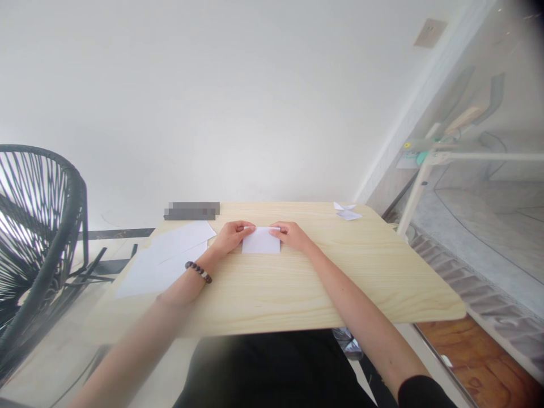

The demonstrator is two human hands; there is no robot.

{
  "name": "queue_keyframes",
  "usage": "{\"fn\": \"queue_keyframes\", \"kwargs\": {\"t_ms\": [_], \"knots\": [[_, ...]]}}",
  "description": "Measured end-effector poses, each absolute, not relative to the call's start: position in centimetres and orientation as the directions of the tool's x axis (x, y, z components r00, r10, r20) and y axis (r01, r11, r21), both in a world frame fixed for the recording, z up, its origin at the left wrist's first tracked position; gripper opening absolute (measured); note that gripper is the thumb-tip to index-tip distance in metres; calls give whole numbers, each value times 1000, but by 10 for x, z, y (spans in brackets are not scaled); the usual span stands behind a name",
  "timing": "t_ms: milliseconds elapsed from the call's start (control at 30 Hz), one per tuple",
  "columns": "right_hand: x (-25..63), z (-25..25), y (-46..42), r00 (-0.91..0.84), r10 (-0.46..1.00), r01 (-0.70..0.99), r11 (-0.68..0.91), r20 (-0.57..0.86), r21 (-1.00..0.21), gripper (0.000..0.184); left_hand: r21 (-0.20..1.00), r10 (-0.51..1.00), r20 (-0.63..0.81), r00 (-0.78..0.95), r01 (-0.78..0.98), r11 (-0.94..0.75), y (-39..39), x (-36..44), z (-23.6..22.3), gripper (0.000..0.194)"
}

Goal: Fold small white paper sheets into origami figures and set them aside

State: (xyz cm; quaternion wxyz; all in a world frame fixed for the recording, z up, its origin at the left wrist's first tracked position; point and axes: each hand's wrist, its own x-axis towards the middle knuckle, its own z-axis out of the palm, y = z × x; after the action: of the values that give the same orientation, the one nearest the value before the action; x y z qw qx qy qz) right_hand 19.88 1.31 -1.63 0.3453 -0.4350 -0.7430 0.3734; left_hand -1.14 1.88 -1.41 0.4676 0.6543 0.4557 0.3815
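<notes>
A small white sheet of paper (pixel 260 242), rectangular and apparently folded, is in front of me at the middle of the table. My left hand (pixel 233 236) pinches its upper left corner, thumb on top and fingers behind the edge. At the upper right corner my right hand (pixel 291 234) grips it in the same way. The fingertips behind the paper's far edge are partly hidden. A beaded bracelet (pixel 198 272) circles my left wrist.
Larger white sheets (pixel 164 263) lie at the table's left. A folded paper piece (pixel 348 215) sits at the back right, and a blurred-out dark object (pixel 191 211) at the back left. The pale wooden table (pixel 374 272) stands against the wall; a woven chair (pixel 63 187) is left.
</notes>
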Motion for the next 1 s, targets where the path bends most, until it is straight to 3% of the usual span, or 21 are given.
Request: {"fn": "queue_keyframes", "kwargs": {"t_ms": [400, 1000], "knots": [[200, -17, 14, -406, 895, 389, 352, 185, -851, 30, 979, 951, 28, 308, 182, -88, 15, -10, -9, 42], [197, -14, 11, -427, 882, 405, 385, 201, -829, 31, 944, 958, 49, 282, 301, -137, 18, -10, -13, 38]]}}
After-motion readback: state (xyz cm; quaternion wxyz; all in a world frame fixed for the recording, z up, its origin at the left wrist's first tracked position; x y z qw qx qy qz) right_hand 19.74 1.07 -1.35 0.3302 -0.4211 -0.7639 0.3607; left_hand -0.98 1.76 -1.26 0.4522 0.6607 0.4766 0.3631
